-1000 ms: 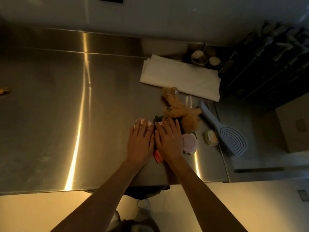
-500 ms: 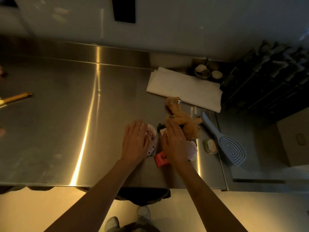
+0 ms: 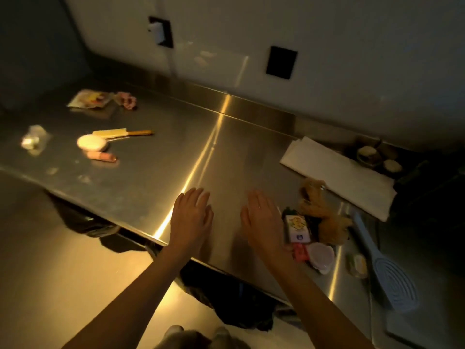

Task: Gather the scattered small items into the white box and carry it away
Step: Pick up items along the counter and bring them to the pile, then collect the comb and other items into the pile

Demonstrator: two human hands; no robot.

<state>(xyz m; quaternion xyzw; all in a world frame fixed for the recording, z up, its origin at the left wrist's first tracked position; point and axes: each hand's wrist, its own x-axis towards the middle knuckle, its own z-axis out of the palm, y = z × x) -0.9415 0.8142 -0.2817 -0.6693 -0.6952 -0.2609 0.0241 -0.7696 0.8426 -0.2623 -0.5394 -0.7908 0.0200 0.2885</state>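
Small items lie in two groups on the steel counter (image 3: 141, 187), and none of them is in a white box yet. You cannot see any white box, so you may need to look for it first.

Your left hand (image 3: 190, 219) and your right hand (image 3: 263, 222) are both flat and empty, fingers straight, palms down over the bare middle of the counter. They hold nothing. Your right hand is just beside the near-right group.

That group is bunched close together: a small card box (image 3: 298, 227), a red piece (image 3: 300, 251), a round pink lid (image 3: 322, 255), a fuzzy brown toy (image 3: 323, 215) and a little yellow thing (image 3: 358, 264). A blue brush (image 3: 387, 270) lies at the right, long way running from far to near, its wide head at the near end.

The far-left group is well apart from your hands: a white round piece (image 3: 91, 142), a yellow stick (image 3: 122, 133) lying left to right with its thin end pointing right, a pink tube (image 3: 102, 156) also lying left to right, a clear packet (image 3: 34, 139), a flat packet (image 3: 88, 99) and a pink scrunchie (image 3: 127, 100).

A folded white cloth (image 3: 337, 172) lies far right. I think almost all the job is left: find the box, fill it, carry it off.
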